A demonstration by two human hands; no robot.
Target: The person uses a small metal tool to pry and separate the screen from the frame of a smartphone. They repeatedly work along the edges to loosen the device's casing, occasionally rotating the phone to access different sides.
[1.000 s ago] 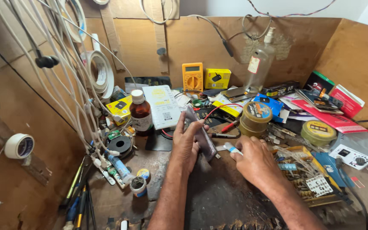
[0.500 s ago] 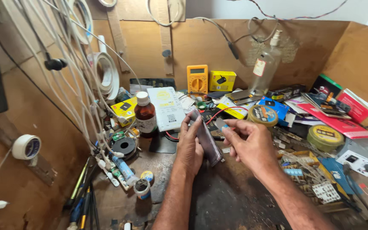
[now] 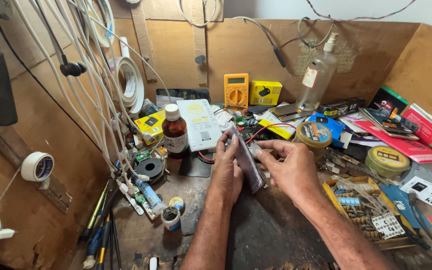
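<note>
The smartphone (image 3: pixel 246 159) is held on edge above the dark mat (image 3: pixel 276 230) at the middle of the workbench (image 3: pixel 141 240), its dark glossy face tilted toward the right and its top end pointing to 11 o'clock. It is gripped from behind by the left hand (image 3: pixel 227 172), whose fingers wrap its far edge while the palm backs it. At its upper edge it is touched by the right hand (image 3: pixel 290 167), thumb and forefinger pinched narrowly against the rim; whether a small part or tool is pinched there cannot be told.

A slip is judged the main risk: the phone is borne only by the one hand's grip, so a push from the right fingertips that is too firm could twist it loose and drop it on the mat. A hard pry at the rim could also crack the glass or bend the frame. Trouble could be caused by the clutter as well: at 9 o'clock of the phone a brown glass bottle (image 3: pixel 175 131) with a white cap stands near the left wrist's path, and could be tipped by a wide elbow move. A red wire (image 3: pixel 268 129) runs just behind the phone at 12 o'clock and could be snagged.

Both forearms are brought in from 6 o'clock, wrists raised off the mat, the left hand upright, the right hand palm-down and curled.
</note>
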